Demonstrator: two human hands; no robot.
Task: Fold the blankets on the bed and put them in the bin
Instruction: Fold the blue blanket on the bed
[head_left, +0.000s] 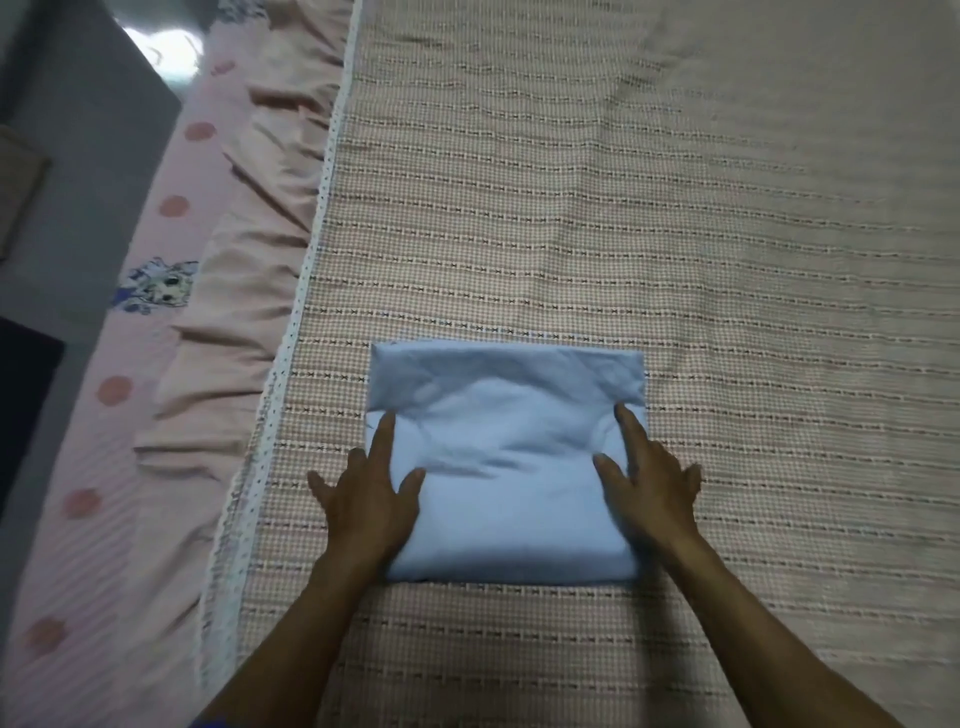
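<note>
Folded light-blue blanket (506, 462) sits flat on the bed (675, 234); left hand (371, 501) and right hand (649, 488) press its side edges, fingers (387, 431) spread open, gripping nothing; blanket lies between them.

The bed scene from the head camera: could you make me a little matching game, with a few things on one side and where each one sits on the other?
Things:
1. blue blanket
2. left hand
3. right hand
4. pink sheet

Places:
A. flat on the blanket's right edge
B. folded, lying on the woven bed cover
C. hanging down the bed's left side
D. flat on the blanket's left edge

Pairs: 1-B, 2-D, 3-A, 4-C
</note>
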